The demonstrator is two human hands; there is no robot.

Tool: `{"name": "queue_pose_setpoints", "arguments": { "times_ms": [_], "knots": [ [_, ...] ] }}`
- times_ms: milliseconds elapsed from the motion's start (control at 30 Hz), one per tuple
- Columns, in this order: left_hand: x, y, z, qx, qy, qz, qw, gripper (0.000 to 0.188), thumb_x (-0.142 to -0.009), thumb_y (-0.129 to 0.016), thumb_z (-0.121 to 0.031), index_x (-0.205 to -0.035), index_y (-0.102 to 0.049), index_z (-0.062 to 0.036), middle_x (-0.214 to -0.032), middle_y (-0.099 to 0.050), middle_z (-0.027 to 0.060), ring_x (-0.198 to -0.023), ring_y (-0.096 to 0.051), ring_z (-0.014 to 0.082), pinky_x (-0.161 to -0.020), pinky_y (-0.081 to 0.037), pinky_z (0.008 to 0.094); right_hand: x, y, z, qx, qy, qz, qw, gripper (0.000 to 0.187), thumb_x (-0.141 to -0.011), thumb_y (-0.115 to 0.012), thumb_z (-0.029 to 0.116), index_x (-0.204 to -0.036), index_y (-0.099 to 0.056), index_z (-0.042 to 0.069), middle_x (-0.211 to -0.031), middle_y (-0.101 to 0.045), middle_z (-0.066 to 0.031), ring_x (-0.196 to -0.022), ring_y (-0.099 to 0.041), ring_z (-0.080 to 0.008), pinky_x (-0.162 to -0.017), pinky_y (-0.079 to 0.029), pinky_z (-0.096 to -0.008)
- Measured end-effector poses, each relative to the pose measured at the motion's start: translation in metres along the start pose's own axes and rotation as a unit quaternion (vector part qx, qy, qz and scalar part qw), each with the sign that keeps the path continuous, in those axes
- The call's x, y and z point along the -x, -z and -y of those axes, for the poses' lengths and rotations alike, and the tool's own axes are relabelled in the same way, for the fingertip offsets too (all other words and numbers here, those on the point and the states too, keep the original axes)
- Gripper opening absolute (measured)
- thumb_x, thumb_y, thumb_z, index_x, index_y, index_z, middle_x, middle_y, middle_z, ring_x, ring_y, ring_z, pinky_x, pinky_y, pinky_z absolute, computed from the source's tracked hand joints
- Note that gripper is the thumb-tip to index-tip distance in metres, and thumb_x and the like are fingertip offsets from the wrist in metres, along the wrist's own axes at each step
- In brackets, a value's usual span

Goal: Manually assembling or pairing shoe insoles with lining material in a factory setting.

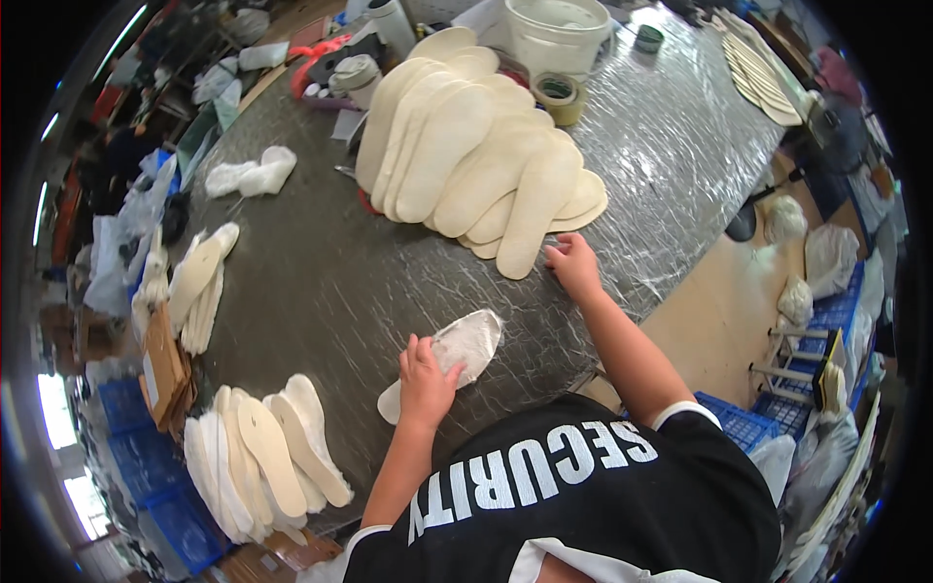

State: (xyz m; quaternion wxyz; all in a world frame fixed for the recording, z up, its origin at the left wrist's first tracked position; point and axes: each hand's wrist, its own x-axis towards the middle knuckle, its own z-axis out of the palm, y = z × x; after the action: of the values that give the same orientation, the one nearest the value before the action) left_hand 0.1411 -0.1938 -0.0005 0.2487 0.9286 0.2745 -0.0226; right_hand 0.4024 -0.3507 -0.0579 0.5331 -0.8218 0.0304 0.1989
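Observation:
My left hand (428,384) is closed on an insole (471,345) lying flat on the dark table (321,282) close to my body. Its fingers lie across the middle and the thumb is at one side; the showing end has a whitish, shiny top face. My right hand (575,264) hovers at the near edge of a large fanned pile of cream insoles (505,175), beside the rounded tip of the nearest insole (525,238). The right fingers are loosely curled with a small space between thumb and forefinger, and I see nothing held in them.
More insoles (267,452) with fluffy lining stand at the lower left, and a smaller stack (199,287) lies beyond. A white bucket (554,39) and tape rolls (559,95) sit behind the pile. Thin insoles (758,78) lie far right; blue crates (739,420) stand beside the table.

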Motion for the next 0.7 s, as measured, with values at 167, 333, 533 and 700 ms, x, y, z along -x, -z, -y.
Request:
{"name": "queue_pose_setpoints", "arguments": {
  "times_ms": [167, 333, 533, 700],
  "knots": [
    [-0.078, 0.004, -0.033, 0.122, -0.092, 0.000, 0.988, 0.045, -0.081, -0.068, -0.012, -0.119, -0.047, 0.0022, -0.120, -0.054, 0.0221, -0.114, -0.048, 0.0388, -0.097, -0.041, 0.0441, -0.009, -0.024, 0.020, 0.001, -0.081, 0.042, 0.996, 0.040, -0.078, -0.069, 0.013, -0.109, -0.054, -0.006, -0.091, -0.067, -0.0132, -0.079, -0.064, -0.0225, -0.070, -0.052, -0.0336],
    [-0.160, -0.014, -0.047, 0.186, -0.228, -0.073, 0.953, 0.035, -0.086, -0.053, -0.004, -0.120, -0.050, 0.0036, -0.116, -0.058, 0.0214, -0.110, -0.052, 0.0371, -0.096, -0.042, 0.0428, -0.008, 0.001, 0.043, -0.517, -0.326, 0.209, 0.764, 0.033, -0.087, -0.046, 0.009, -0.118, -0.051, -0.001, -0.105, -0.065, -0.0150, -0.091, -0.063, -0.0258, -0.073, -0.048, -0.0383],
    [-0.185, -0.007, -0.061, 0.413, -0.091, 0.103, 0.900, 0.041, -0.094, -0.054, -0.028, -0.120, -0.052, 0.0035, -0.108, -0.062, 0.0181, -0.104, -0.057, 0.0305, -0.090, -0.046, 0.0391, 0.035, 0.041, 0.066, -0.500, -0.058, 0.312, 0.806, 0.036, -0.083, -0.050, 0.002, -0.119, -0.052, -0.002, -0.110, -0.064, -0.0142, -0.101, -0.064, -0.0266, -0.088, -0.052, -0.0444],
    [-0.151, 0.025, -0.069, 0.755, -0.092, 0.396, 0.515, 0.088, -0.082, -0.056, -0.067, -0.132, -0.038, 0.0029, -0.115, -0.057, 0.0244, -0.097, -0.063, 0.0301, -0.081, -0.056, 0.0396, 0.123, -0.019, 0.047, -0.371, -0.120, 0.395, 0.832, 0.040, -0.081, -0.052, -0.001, -0.121, -0.054, 0.005, -0.103, -0.063, -0.0030, -0.086, -0.059, -0.0124, -0.074, -0.047, -0.0285]
  ]
}}
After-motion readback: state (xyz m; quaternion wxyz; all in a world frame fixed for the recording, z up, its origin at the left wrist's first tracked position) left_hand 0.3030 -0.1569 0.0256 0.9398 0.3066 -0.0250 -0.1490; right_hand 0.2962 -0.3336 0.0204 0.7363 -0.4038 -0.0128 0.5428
